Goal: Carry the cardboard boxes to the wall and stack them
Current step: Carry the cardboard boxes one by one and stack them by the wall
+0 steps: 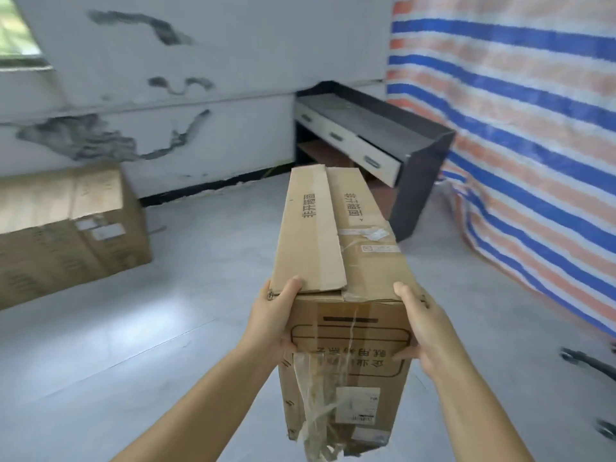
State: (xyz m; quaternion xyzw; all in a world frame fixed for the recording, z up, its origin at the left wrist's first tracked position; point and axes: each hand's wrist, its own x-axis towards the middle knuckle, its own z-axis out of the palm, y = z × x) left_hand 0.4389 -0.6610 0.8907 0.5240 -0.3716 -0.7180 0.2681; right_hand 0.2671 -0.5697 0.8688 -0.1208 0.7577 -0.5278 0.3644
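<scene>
Both hands clamp the box's near end: left hand [273, 320] and right hand [425, 331] curl round its corners, holding the long box [336, 261] above the floor [200, 295], wall [200, 95] ahead.

Pretty rough room: the white wall [206, 61] across the top of the frame has big patches of peeling paint, with a window [16, 28] in the upper left corner. Pale grey tiled floor [166, 311] below. A dark desk [376, 135] with pale drawers sits upper middle, and a blue, orange and white striped tarp [520, 128] hangs down the right side.
</scene>
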